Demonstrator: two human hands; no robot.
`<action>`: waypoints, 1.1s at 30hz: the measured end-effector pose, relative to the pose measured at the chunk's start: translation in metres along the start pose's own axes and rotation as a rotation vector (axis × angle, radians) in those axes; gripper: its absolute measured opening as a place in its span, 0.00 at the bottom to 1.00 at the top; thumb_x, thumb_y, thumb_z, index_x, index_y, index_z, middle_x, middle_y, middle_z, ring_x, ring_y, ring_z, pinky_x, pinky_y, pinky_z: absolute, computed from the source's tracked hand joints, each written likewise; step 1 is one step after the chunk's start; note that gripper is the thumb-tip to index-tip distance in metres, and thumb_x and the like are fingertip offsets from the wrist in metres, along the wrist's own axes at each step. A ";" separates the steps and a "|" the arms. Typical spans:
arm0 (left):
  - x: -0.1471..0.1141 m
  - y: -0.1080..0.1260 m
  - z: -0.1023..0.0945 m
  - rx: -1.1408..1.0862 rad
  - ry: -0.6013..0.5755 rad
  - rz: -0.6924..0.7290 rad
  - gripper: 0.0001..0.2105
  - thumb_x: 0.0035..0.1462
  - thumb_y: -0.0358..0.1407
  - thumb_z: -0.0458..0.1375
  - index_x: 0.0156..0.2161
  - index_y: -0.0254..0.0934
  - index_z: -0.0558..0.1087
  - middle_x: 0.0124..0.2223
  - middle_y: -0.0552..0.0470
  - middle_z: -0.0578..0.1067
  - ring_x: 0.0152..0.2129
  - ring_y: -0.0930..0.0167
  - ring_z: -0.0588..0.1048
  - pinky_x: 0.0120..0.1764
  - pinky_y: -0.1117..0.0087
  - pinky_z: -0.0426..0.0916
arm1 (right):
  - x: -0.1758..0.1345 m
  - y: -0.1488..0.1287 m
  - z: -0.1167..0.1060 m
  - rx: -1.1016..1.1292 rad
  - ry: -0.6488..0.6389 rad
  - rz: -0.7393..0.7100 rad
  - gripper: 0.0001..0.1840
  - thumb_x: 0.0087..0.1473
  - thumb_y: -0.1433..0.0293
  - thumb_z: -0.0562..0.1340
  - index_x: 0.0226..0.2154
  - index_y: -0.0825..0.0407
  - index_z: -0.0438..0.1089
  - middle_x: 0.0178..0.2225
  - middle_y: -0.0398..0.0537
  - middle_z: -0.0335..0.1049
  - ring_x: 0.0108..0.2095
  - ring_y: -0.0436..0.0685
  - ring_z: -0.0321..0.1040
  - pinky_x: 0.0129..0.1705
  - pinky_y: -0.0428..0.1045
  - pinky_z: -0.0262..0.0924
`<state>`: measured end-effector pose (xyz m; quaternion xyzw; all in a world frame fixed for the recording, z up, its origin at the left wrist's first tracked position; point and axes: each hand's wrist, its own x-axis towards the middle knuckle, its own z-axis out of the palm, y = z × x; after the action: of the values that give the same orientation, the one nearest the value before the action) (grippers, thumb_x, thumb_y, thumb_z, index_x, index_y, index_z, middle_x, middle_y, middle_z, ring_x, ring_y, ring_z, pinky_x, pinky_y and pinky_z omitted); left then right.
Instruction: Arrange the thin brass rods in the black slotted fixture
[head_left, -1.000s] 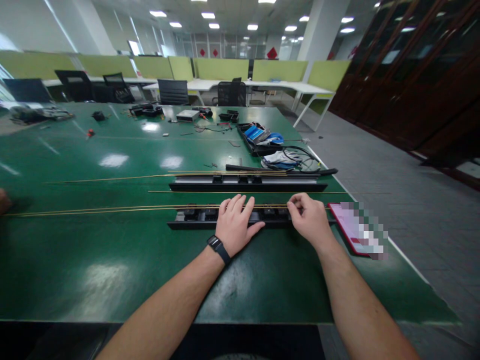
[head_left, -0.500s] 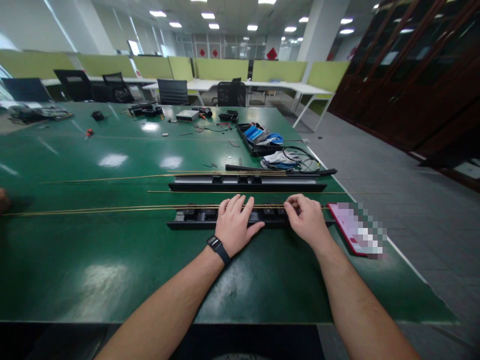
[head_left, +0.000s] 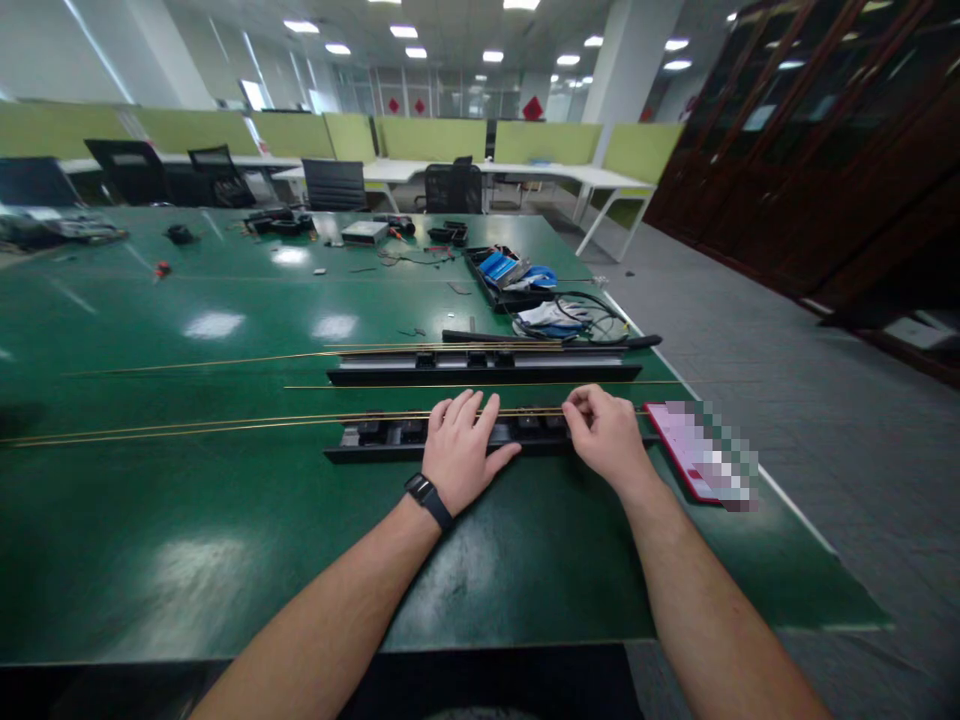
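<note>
Resting palm-down across the nearer black rail [head_left: 375, 454], the left hand [head_left: 459, 450] was pretty much flat, fingers slightly apart and thumb stuck out wide, not gripping anything. Its fingers lay over the thin gold rods [head_left: 375, 416], which ran along that rail and way out past its left end. The right hand [head_left: 606, 430] was in a narrow pinch, thumb and fingertips closed on those rods near the rail's right end, though I couldn't tell how many it had. Just right of that, a red-edged tablet-looking thing [head_left: 684, 450] sat on the green table [head_left: 300, 560]. Behind was a farther rail [head_left: 480, 376] with more rods along it, and one lone rod [head_left: 360, 386] lay between the two rails. Oh, and a dark watch [head_left: 420, 488] on the left wrist.
</note>
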<state>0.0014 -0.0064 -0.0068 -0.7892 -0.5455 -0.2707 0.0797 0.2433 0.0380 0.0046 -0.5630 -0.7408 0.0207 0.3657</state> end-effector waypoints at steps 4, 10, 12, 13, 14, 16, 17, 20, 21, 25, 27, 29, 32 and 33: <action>0.000 0.000 -0.001 0.001 0.003 0.001 0.31 0.64 0.53 0.60 0.65 0.37 0.69 0.64 0.39 0.73 0.64 0.55 0.67 0.65 0.50 0.58 | 0.000 0.001 -0.001 -0.028 0.011 -0.013 0.06 0.60 0.64 0.59 0.35 0.48 0.68 0.27 0.44 0.71 0.32 0.57 0.69 0.44 0.54 0.57; 0.000 0.000 -0.001 -0.002 0.017 0.000 0.30 0.64 0.53 0.60 0.64 0.37 0.70 0.64 0.38 0.73 0.64 0.54 0.68 0.64 0.50 0.58 | -0.003 -0.002 0.001 -0.027 0.019 -0.058 0.08 0.62 0.62 0.60 0.38 0.49 0.69 0.32 0.45 0.75 0.36 0.58 0.71 0.50 0.56 0.56; 0.000 0.000 0.000 -0.003 0.019 0.002 0.30 0.64 0.53 0.60 0.65 0.38 0.70 0.64 0.38 0.73 0.64 0.54 0.67 0.64 0.50 0.58 | -0.003 -0.003 0.001 -0.024 0.007 -0.067 0.07 0.62 0.63 0.59 0.37 0.49 0.69 0.32 0.45 0.74 0.36 0.57 0.71 0.50 0.56 0.55; -0.001 0.000 0.001 -0.003 0.020 0.003 0.30 0.64 0.53 0.60 0.65 0.38 0.70 0.64 0.38 0.73 0.64 0.54 0.67 0.64 0.50 0.58 | -0.003 -0.004 0.002 -0.022 0.004 -0.065 0.07 0.62 0.64 0.58 0.37 0.49 0.69 0.31 0.45 0.74 0.35 0.57 0.70 0.50 0.56 0.55; -0.001 -0.001 0.001 -0.002 0.020 0.004 0.30 0.64 0.53 0.60 0.65 0.38 0.69 0.64 0.38 0.73 0.64 0.54 0.67 0.65 0.50 0.58 | -0.003 -0.004 0.002 -0.021 0.001 -0.060 0.07 0.62 0.64 0.58 0.36 0.49 0.69 0.30 0.45 0.73 0.34 0.57 0.70 0.49 0.56 0.56; -0.001 -0.001 0.002 -0.002 0.021 0.006 0.30 0.64 0.53 0.60 0.65 0.38 0.69 0.64 0.38 0.73 0.64 0.55 0.67 0.64 0.51 0.58 | -0.002 -0.003 0.001 -0.022 -0.006 -0.050 0.07 0.62 0.64 0.58 0.36 0.49 0.69 0.29 0.45 0.72 0.33 0.57 0.69 0.47 0.55 0.56; -0.001 -0.001 0.002 -0.002 0.021 0.005 0.30 0.64 0.53 0.60 0.65 0.38 0.69 0.64 0.38 0.73 0.64 0.55 0.67 0.64 0.51 0.58 | -0.002 -0.002 0.000 -0.025 -0.005 -0.044 0.07 0.62 0.64 0.58 0.35 0.49 0.69 0.28 0.44 0.71 0.33 0.57 0.69 0.47 0.55 0.56; 0.000 -0.001 0.001 0.000 0.015 0.005 0.30 0.64 0.53 0.60 0.64 0.37 0.69 0.64 0.38 0.73 0.64 0.55 0.67 0.64 0.51 0.57 | -0.001 0.001 -0.002 -0.036 0.010 -0.020 0.06 0.60 0.65 0.59 0.34 0.49 0.68 0.27 0.43 0.70 0.31 0.56 0.67 0.44 0.54 0.56; 0.000 -0.001 0.000 0.001 0.013 0.005 0.30 0.65 0.53 0.59 0.64 0.37 0.69 0.64 0.38 0.73 0.64 0.55 0.67 0.64 0.51 0.57 | 0.000 0.002 -0.003 -0.040 0.016 -0.013 0.06 0.60 0.65 0.59 0.33 0.49 0.68 0.26 0.43 0.69 0.30 0.56 0.67 0.43 0.54 0.56; 0.001 0.000 -0.002 0.006 0.012 0.005 0.30 0.64 0.53 0.60 0.64 0.36 0.69 0.63 0.38 0.73 0.63 0.55 0.68 0.64 0.50 0.58 | 0.000 0.000 -0.003 -0.035 0.022 -0.022 0.07 0.60 0.63 0.60 0.34 0.48 0.69 0.27 0.43 0.71 0.31 0.57 0.69 0.44 0.54 0.57; 0.001 0.000 -0.001 0.008 0.012 0.002 0.30 0.64 0.53 0.60 0.64 0.36 0.69 0.63 0.38 0.73 0.63 0.55 0.68 0.64 0.50 0.58 | -0.001 -0.002 -0.002 -0.026 0.023 -0.040 0.07 0.61 0.63 0.60 0.36 0.49 0.69 0.29 0.44 0.73 0.33 0.57 0.70 0.46 0.55 0.57; 0.000 0.000 0.000 0.007 0.011 0.002 0.31 0.64 0.53 0.60 0.64 0.36 0.69 0.64 0.38 0.73 0.64 0.55 0.67 0.64 0.50 0.58 | -0.002 -0.003 0.000 -0.028 0.020 -0.057 0.07 0.62 0.63 0.59 0.36 0.49 0.69 0.31 0.45 0.74 0.35 0.57 0.71 0.48 0.55 0.56; 0.000 0.000 0.001 0.001 0.012 0.005 0.31 0.64 0.54 0.59 0.65 0.37 0.69 0.64 0.38 0.73 0.64 0.55 0.67 0.64 0.50 0.57 | -0.003 -0.003 0.002 -0.031 0.012 -0.067 0.07 0.62 0.63 0.59 0.37 0.49 0.70 0.32 0.45 0.75 0.35 0.57 0.71 0.49 0.56 0.56; 0.000 0.000 0.000 0.000 0.012 0.004 0.31 0.64 0.54 0.59 0.65 0.37 0.69 0.64 0.38 0.73 0.64 0.55 0.67 0.64 0.50 0.57 | -0.003 -0.003 0.002 -0.027 0.011 -0.065 0.07 0.62 0.63 0.59 0.37 0.49 0.70 0.32 0.45 0.75 0.35 0.57 0.71 0.49 0.56 0.56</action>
<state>0.0016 -0.0066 -0.0073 -0.7887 -0.5432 -0.2753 0.0836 0.2395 0.0352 0.0032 -0.5436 -0.7569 -0.0043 0.3627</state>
